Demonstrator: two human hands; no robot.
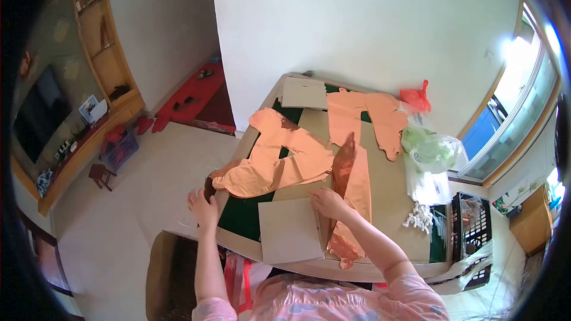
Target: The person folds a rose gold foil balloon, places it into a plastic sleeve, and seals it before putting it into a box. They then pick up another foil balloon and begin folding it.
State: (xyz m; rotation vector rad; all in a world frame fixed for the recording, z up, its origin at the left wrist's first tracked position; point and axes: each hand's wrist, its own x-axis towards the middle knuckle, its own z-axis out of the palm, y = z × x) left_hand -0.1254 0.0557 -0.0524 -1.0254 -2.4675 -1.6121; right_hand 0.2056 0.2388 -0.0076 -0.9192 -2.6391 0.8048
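Nearest us, one pale square board (290,232) lies on the counter (389,202). Left of it, our left hand (203,207) is spread, grasping nothing; at its far right corner rests our right hand (328,203), whose grip we cannot tell. We judge the step as positioning flat foil, and the next move calls for a light pinch. We count three copper pieces: a long strip (357,184) right of the board, a broad piece (309,157) beyond it, a forked piece (386,122) farther right. Well beyond it sit one smaller board (304,93) and one red bag (416,96).
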